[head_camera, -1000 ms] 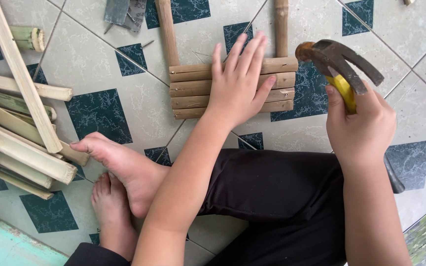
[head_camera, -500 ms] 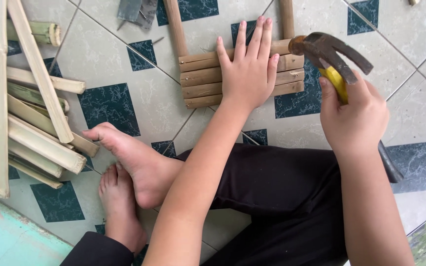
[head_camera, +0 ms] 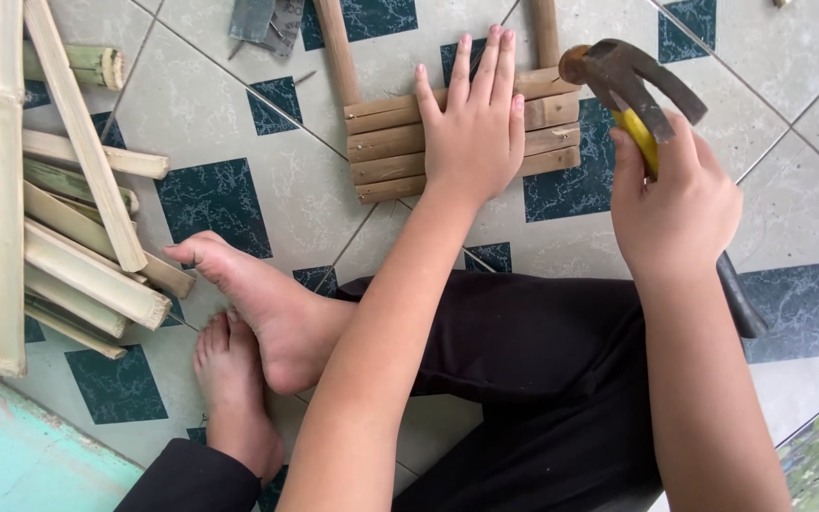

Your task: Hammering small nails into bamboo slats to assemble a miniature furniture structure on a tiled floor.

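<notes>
Claw hammer (head_camera: pixel 629 83) raised slightly since earlier frame; right hand (head_camera: pixel 675 213) clamped on handle. Left hand (head_camera: pixel 471 133) flat, fingers spread, pressing bamboo slat panel (head_camera: pixel 381 152). Risk: hammer head near fingertips, mis-strike hits fingers.

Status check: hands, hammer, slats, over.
Left hand flat on bamboo slats. Right hand grips hammer, head at slat end. Nothing between.

Left hand (head_camera: pixel 471 133) flat on bamboo slat frame (head_camera: pixel 391 147), right hand (head_camera: pixel 680 213) gripping claw hammer (head_camera: pixel 632 81) just beside its right end, split bamboo pile (head_camera: pixel 45 218) at left on tiled floor (head_camera: pixel 239 123).
</notes>
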